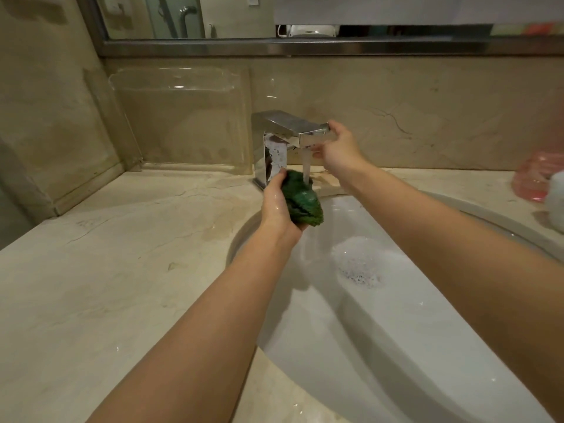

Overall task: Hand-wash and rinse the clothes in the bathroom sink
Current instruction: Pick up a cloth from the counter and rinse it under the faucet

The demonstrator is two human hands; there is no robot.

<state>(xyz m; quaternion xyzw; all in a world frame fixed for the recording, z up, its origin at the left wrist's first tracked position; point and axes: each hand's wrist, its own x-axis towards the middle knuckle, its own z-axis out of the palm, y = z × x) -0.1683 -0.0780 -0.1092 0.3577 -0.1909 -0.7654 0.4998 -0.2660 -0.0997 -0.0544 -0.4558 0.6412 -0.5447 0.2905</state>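
Observation:
My left hand (276, 204) grips a wet, bunched dark green cloth (303, 198) over the far edge of the white sink (396, 346). A stream of water (306, 166) falls from the chrome faucet (276, 148) onto the top of the cloth. My right hand (338, 146) holds the end of the faucet's flat lever handle (312, 132), thumb on top and fingers underneath. A patch of soap foam (358, 262) lies in the basin below the cloth.
A beige marble counter (122, 254) surrounds the sink, wet near the faucet base. A clear plastic tray (183, 117) leans against the back wall at the left. A pink container (537, 178) and a white object (555, 203) stand at the right edge. A mirror (305, 19) hangs above.

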